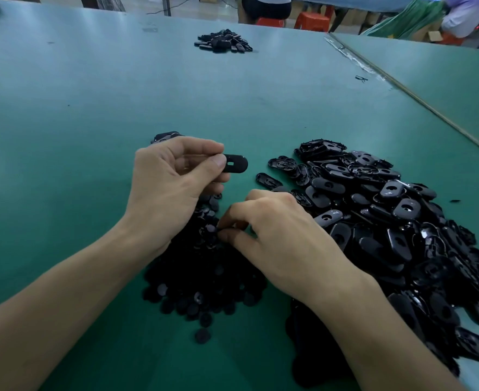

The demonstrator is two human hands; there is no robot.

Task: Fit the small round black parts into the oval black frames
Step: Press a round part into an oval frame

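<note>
My left hand [173, 182] pinches one oval black frame [236, 163] between thumb and fingers and holds it level above the green table [63, 136]. Below it lies a heap of small round black parts [204, 283]. My right hand [272, 235] reaches into the top of that heap, its thumb and forefinger closed on a small round black part [211, 228]. A large pile of oval black frames [387, 221] spreads to the right of both hands.
A smaller heap of black pieces [223, 41] sits far back on the table. A few black pieces [163, 136] lie just behind my left hand. A seam [401, 88] runs diagonally between this table and the adjoining one. People and red stools [311, 21] are beyond the far edge.
</note>
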